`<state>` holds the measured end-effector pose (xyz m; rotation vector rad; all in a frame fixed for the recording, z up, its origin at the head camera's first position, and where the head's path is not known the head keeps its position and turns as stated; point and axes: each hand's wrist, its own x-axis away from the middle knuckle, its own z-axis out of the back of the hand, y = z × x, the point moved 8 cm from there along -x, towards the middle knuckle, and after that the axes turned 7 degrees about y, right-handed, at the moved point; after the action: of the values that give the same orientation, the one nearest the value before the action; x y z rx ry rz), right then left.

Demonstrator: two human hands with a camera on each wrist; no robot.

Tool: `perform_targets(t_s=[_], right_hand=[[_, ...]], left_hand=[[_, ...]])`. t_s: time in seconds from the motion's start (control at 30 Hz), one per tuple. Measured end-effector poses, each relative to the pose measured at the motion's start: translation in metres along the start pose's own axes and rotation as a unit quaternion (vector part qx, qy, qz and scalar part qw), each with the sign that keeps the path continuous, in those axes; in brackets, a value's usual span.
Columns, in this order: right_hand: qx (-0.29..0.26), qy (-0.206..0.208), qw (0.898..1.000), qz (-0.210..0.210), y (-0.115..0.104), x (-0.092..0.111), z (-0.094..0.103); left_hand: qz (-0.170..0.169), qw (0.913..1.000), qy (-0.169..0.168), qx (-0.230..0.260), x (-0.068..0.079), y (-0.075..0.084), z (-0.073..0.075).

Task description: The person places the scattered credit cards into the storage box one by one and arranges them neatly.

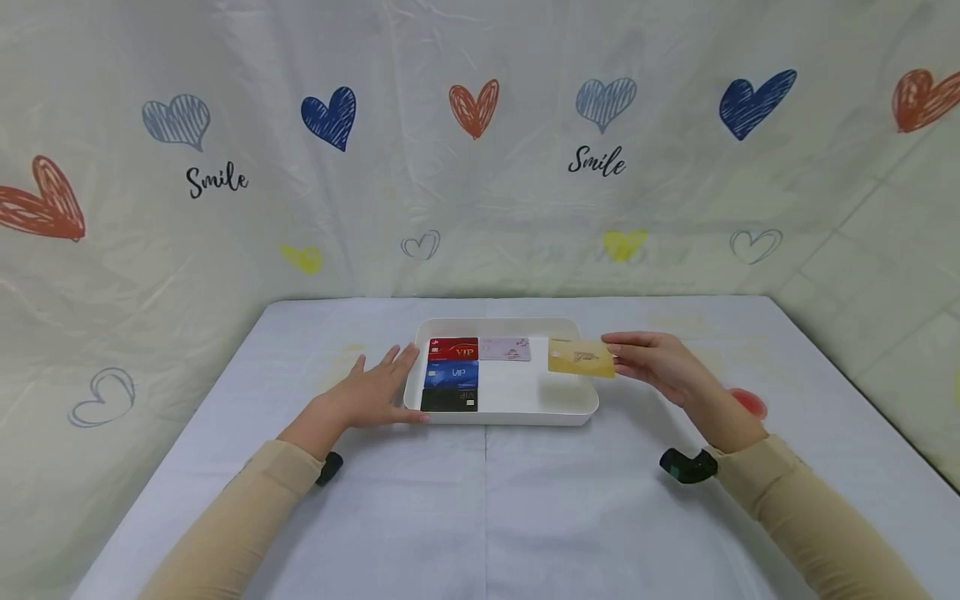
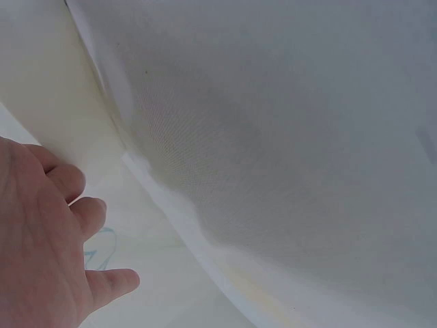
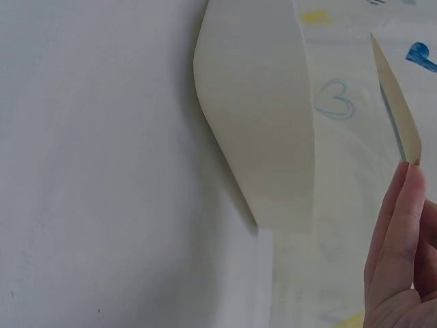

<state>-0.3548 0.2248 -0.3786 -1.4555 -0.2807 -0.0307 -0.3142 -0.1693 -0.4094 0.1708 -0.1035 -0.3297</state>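
A gold card [image 1: 581,357] is pinched at its right end by my right hand [image 1: 663,367], held above the right part of a white tray [image 1: 517,419]. The right wrist view catches this card [image 3: 403,113] nearly edge-on at the fingertips. My left hand [image 1: 375,396] is spread along the tray's left side, fingers and thumb at the rim. Inside, at the left, a red VIP card [image 1: 452,348], a blue VIP card [image 1: 451,374] and a black card [image 1: 449,401] form a column. A pale pink card [image 1: 505,349] lies right of the red one.
The tray rests on a table with a white cloth [image 1: 480,517]. Behind the far edge hangs a pale curtain [image 1: 525,200] printed with hearts and "Smile". A red round patch [image 1: 748,403] shows beside my right wrist. Dark wrist cameras [image 1: 688,465] sit under both sleeves.
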Motion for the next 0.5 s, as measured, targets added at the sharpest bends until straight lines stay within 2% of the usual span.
perform_targets(t_s=[0.3, 0.5], right_hand=[[0.028, -0.009, 1.000, 0.008, 0.000, -0.013, -0.023], [0.013, -0.016, 1.000, 0.006, 0.000, -0.020, -0.040]], left_hand=[[0.002, 1.0000, -0.002, -0.003, 0.000, 0.000, 0.000], [0.000, 1.0000, -0.001, -0.002, 0.001, 0.002, 0.001]])
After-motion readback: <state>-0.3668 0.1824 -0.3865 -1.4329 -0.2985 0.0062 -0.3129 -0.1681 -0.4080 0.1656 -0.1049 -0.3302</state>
